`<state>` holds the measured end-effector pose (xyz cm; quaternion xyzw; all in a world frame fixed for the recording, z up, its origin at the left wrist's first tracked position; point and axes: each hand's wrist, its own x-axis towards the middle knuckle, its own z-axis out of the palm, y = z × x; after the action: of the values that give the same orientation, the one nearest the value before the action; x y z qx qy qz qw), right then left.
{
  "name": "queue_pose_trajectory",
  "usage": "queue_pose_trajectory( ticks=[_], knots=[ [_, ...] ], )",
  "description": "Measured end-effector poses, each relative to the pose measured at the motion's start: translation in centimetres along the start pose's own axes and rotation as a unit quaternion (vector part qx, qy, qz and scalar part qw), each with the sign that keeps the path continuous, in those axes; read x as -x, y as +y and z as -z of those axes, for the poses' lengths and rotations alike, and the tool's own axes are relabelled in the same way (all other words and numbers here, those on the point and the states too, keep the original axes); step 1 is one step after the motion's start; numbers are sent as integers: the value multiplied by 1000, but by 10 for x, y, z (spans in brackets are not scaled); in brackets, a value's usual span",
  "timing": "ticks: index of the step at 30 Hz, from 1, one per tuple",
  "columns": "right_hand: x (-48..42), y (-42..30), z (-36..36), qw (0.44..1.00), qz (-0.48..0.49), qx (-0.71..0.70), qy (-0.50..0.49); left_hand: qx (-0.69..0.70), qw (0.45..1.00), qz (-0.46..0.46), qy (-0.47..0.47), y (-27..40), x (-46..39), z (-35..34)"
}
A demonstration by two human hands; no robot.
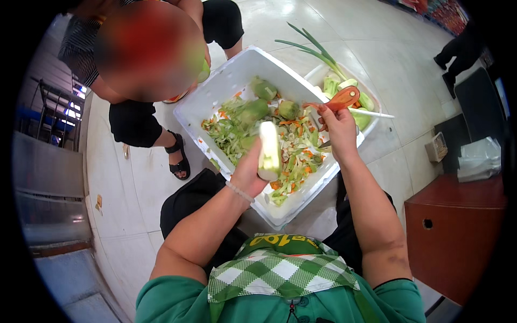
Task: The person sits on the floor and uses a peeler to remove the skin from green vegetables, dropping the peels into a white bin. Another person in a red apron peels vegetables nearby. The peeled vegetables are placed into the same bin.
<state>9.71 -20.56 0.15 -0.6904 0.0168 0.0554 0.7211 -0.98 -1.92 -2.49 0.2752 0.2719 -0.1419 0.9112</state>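
Note:
Over a white foam box [230, 66], my left hand [247, 171] grips a pale green peeled vegetable [269, 155], long and thick like a gourd or stem. My right hand [338, 127] pinches an orange-red tool [342, 98], probably a vegetable peeler, with a round hole at its broad end. Green and orange peelings [297, 173] cover much of the box floor. Among them lie a whole green vegetable [264, 89] and another rounded one [288, 109]. A metal blade [324, 144] shows partly below my right hand.
Right of the box, a white tub [377, 107] holds peeled green pieces and a long green onion [319, 48]. Across the box sits another person [133, 125] holding something green. A red-brown cabinet [452, 238] with plastic bags [479, 157] on top stands at right.

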Motion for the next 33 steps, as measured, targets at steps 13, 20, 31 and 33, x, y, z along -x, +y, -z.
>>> queue_pose_trajectory(
  ticks=[13, 20, 31, 33],
  knots=[
    [50, -4, -39, 964, -117, -132, -200, 63, 989, -115, 66, -1, -7, -9],
    [36, -17, -21, 971, -101, -130, -174, 80, 995, -64, -13, 8, -2, -14],
    [54, -19, -32, 935, -116, -135, -307, 0, 998, -11, -67, 14, 12, -25],
    [47, -11, -31, 937, -114, -160, -289, 7, 999, 3, -38, 17, 14, -31]
  ],
)
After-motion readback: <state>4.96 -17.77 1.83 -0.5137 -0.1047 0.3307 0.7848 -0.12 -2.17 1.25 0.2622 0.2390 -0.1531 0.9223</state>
